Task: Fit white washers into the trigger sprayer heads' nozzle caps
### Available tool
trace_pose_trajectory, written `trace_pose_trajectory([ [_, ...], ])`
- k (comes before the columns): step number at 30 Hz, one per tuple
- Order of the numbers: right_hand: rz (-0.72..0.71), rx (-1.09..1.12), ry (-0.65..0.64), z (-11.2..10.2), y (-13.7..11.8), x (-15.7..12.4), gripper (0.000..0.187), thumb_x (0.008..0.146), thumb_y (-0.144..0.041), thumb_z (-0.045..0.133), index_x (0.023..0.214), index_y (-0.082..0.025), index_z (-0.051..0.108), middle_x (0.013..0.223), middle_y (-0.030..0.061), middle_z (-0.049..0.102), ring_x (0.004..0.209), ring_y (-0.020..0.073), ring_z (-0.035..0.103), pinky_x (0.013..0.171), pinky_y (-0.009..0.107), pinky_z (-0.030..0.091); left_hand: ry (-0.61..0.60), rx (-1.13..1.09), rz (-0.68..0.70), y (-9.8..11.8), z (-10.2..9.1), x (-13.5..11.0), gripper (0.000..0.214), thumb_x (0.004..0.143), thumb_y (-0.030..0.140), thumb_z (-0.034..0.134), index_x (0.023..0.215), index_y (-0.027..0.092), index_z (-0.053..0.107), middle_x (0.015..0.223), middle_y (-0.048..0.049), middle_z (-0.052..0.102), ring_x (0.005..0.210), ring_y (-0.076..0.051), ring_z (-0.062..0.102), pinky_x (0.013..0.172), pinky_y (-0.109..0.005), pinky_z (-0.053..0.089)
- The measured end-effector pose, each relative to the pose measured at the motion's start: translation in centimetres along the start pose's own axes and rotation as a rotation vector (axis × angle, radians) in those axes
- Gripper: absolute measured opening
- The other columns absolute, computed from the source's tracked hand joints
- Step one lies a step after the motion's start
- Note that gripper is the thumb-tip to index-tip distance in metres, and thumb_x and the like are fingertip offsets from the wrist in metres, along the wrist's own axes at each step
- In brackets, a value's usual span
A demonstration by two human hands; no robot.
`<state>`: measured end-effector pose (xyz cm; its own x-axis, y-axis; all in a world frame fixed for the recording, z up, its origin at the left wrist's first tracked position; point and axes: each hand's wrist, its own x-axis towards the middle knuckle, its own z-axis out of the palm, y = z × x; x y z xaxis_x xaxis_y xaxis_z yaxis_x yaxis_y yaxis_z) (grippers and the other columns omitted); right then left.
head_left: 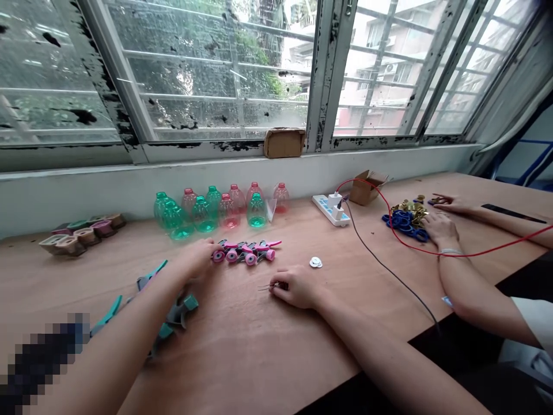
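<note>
Along the wooden worktop: left hand, curled against a cluster of pink trigger-sprayer heads, any grip hidden. Right hand, fingers pinched on thin metal wires. Teal sprayer heads, beneath the left forearm. Green and pink plastic bottles, in rows by the window. Co-worker's hands, beside blue rings and brass fittings.

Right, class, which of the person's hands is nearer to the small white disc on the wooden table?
Right. The right hand lies just below and left of the white disc. The left hand is farther left, on the far side of the pink spray heads.
</note>
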<state>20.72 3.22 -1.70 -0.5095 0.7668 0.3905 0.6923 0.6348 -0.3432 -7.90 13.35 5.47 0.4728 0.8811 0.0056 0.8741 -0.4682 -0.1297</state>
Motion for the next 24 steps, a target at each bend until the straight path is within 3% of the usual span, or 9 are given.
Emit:
trace_pose_trajectory([
  [2,0.009,0.027,0.014,0.0,0.1,0.0,0.012,0.084,-0.025,0.06,0.086,-0.023,0.071,0.082,0.0008,0.071,0.073,0.0146,0.062,0.064,0.024,0.039,-0.025,-0.012,-0.042,0.1,0.2,0.6,0.043,0.071,0.016,0.048,0.107,0.027,0.07,0.114,-0.0077,0.067,0.103,-0.025,0.061,0.08,-0.03,0.046],
  [7,0.04,0.076,0.03,0.2,0.2,0.0,0.01,0.083,-0.026,0.062,0.084,-0.023,0.072,0.081,0.0005,0.071,0.072,0.0139,0.062,0.063,0.023,0.038,0.045,0.011,-0.184,0.7,-1.2,0.2,0.03,0.075,0.024,0.05,0.097,0.024,0.07,0.101,-0.0098,0.071,0.09,-0.028,0.065,0.066,-0.029,0.045],
  [10,0.036,0.133,0.058,0.2,0.2,0.0,0.009,0.083,-0.025,0.063,0.084,-0.022,0.072,0.081,0.0009,0.07,0.071,0.0129,0.061,0.063,0.022,0.038,0.169,-0.045,-0.255,2.3,-2.5,-1.6,0.03,0.081,0.036,0.047,0.101,0.023,0.066,0.092,-0.0084,0.071,0.082,-0.026,0.064,0.058,-0.027,0.04],
  [12,0.022,0.187,0.097,0.1,0.2,0.0,0.012,0.085,-0.027,0.062,0.086,-0.021,0.072,0.082,0.0014,0.07,0.07,0.0123,0.06,0.063,0.022,0.039,0.321,-0.234,-0.231,4.4,-2.8,-3.1,0.03,0.081,0.043,0.051,0.097,0.022,0.066,0.079,-0.0046,0.069,0.072,-0.022,0.062,0.056,-0.025,0.037],
  [14,0.012,0.237,0.134,0.0,0.3,0.0,0.015,0.087,-0.03,0.06,0.088,-0.021,0.072,0.084,0.002,0.069,0.07,0.0122,0.06,0.064,0.022,0.04,0.366,-0.464,-0.187,6.9,-2.2,-4.5,0.032,0.081,0.047,0.054,0.095,0.021,0.065,0.068,-0.0011,0.066,0.062,-0.019,0.058,0.054,-0.024,0.035],
  [18,0.009,0.3,0.166,-0.2,0.7,-0.1,0.019,0.09,-0.03,0.056,0.099,-0.021,0.07,0.092,0.0033,0.069,0.074,0.013,0.061,0.066,0.022,0.042,0.24,-0.872,-0.013,10.7,1.3,-6.1,0.026,0.083,0.04,0.055,0.096,0.018,0.06,0.076,-0.0008,0.065,0.066,-0.016,0.058,0.06,-0.023,0.04],
  [21,0.049,0.284,0.185,-0.4,1.0,-0.1,0.025,0.094,-0.03,0.05,0.111,-0.021,0.065,0.082,0.001,0.069,0.067,0.0122,0.059,0.065,0.022,0.042,0.158,-0.915,0.053,11.5,3.3,-6.4,0.018,0.082,0.032,0.055,0.092,0.017,0.059,0.071,0.0001,0.062,0.064,-0.015,0.055,0.059,-0.022,0.038],
  [24,0.01,0.242,0.164,-0.5,0.9,0.0,0.026,0.097,-0.03,0.044,0.111,-0.02,0.063,0.08,0.0009,0.068,0.069,0.0128,0.06,0.067,0.023,0.041,0.17,-0.871,0.075,11.4,3.8,-6.5,0.015,0.082,0.029,0.056,0.092,0.018,0.059,0.071,0.001,0.06,0.064,-0.014,0.053,0.059,-0.022,0.035],
])
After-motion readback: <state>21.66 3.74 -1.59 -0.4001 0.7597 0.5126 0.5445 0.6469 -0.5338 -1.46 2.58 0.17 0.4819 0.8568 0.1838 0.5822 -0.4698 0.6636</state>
